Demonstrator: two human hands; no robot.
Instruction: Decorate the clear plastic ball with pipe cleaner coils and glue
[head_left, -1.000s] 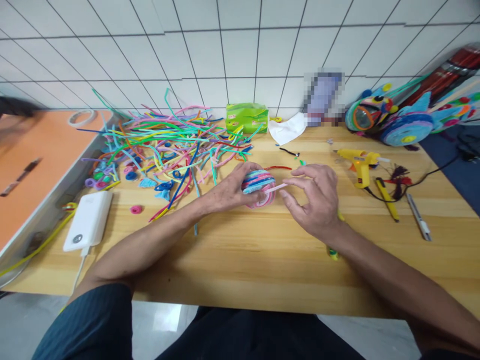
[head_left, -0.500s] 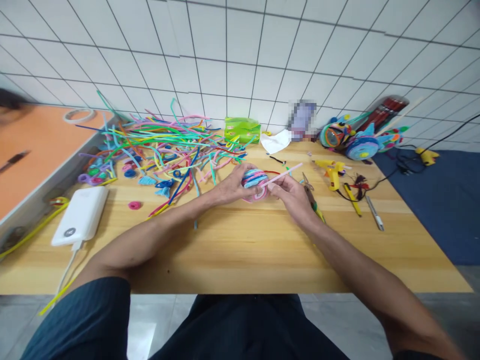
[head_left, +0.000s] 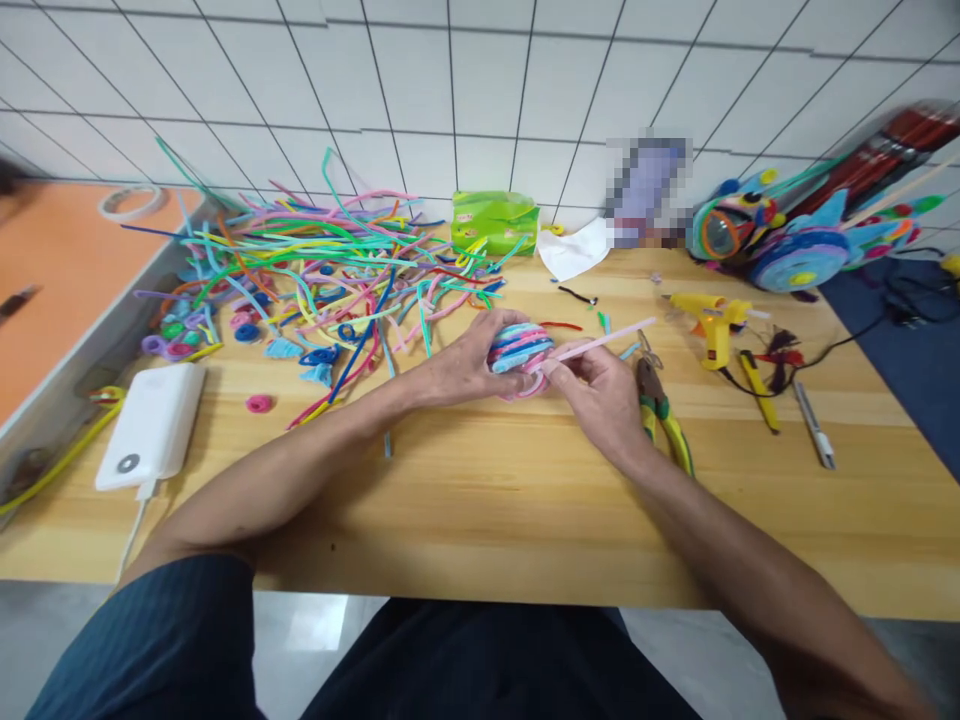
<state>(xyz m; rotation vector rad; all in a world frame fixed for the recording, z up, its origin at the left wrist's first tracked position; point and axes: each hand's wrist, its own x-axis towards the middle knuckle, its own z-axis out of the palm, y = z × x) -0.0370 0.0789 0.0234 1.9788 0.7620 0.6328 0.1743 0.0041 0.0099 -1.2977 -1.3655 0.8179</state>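
Observation:
My left hand (head_left: 480,362) is wrapped around a ball of coiled pipe cleaners (head_left: 519,345), striped pink, blue and light blue. From the ball's right side a pale pink pipe cleaner (head_left: 611,338) sticks out to the upper right. My right hand (head_left: 592,385) pinches this strand close to the ball, thumb against fingers. The ball is held just above the wooden table (head_left: 450,520); its underside is partly hidden by my fingers. Beside my right hand lie pliers (head_left: 654,395) with green and yellow handles.
Loose pipe cleaners (head_left: 300,265) heap at the back left. A white power bank (head_left: 152,425) with a cable lies left. At right are a yellow glue gun (head_left: 712,325), a yellow cutter (head_left: 760,392), a silver knife (head_left: 815,425) and a pipe-cleaner fish (head_left: 802,255). A green packet (head_left: 493,220) stands behind.
The camera view has shifted and come closer, so the right-hand items sit farther right and the pliers show more. Both hands keep their hold on the ball and the pink strand.

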